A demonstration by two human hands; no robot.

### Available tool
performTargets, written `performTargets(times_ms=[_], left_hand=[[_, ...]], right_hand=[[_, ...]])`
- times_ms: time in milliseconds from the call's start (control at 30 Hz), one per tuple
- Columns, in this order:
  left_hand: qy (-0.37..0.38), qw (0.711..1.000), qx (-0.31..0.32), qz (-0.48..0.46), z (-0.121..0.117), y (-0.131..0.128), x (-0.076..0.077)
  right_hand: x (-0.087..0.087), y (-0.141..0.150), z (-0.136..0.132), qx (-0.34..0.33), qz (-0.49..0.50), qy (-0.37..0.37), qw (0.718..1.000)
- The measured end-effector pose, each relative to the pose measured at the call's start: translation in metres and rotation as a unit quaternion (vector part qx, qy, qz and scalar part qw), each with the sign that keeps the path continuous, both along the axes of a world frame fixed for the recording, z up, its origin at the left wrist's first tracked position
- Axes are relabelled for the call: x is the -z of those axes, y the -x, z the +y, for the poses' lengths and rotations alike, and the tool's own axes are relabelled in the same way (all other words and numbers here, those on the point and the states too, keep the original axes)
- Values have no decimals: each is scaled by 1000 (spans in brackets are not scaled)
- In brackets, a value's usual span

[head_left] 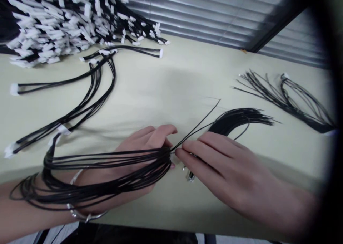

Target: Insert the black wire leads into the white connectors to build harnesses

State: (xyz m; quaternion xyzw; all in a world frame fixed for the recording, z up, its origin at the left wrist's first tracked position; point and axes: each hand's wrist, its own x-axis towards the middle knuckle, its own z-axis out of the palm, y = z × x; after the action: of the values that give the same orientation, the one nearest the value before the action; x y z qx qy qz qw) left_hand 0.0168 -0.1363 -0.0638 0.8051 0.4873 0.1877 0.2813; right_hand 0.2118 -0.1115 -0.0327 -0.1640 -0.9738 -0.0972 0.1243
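Observation:
My left hand [143, 142] is closed around one end of a looped bundle of black wires [104, 186], its thumb raised above the gathered end. The loops hang back over my left wrist and forearm. My right hand [225, 169] is closed, its thumb and fingertips pinching a thin black wire right beside that end. Two thin wires [199, 124] stick out up and to the right between the hands. Behind and under my right hand lies a thick bunch of loose black wires [241, 117], with shiny metal tips [190, 176] showing below the fingers.
A big pile of black cables with white connectors [59, 25] fills the back left of the pale table [182, 83]. Several wire harnesses [91, 104] lie at the left. Another wire bundle [289, 101] rests at the right. Window blinds [209, 11] stand behind the table.

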Motion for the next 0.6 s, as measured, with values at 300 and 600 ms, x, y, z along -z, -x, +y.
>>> performTargets(times_ms=[300,600], left_hand=[[-70,997,-6,-12,0,-5,-3],[-41,999,26,-14,2,1,-4]], right_hand=[[4,1,-1,7,-21,3,1000],[1,11,-1,11,-45,17,999]])
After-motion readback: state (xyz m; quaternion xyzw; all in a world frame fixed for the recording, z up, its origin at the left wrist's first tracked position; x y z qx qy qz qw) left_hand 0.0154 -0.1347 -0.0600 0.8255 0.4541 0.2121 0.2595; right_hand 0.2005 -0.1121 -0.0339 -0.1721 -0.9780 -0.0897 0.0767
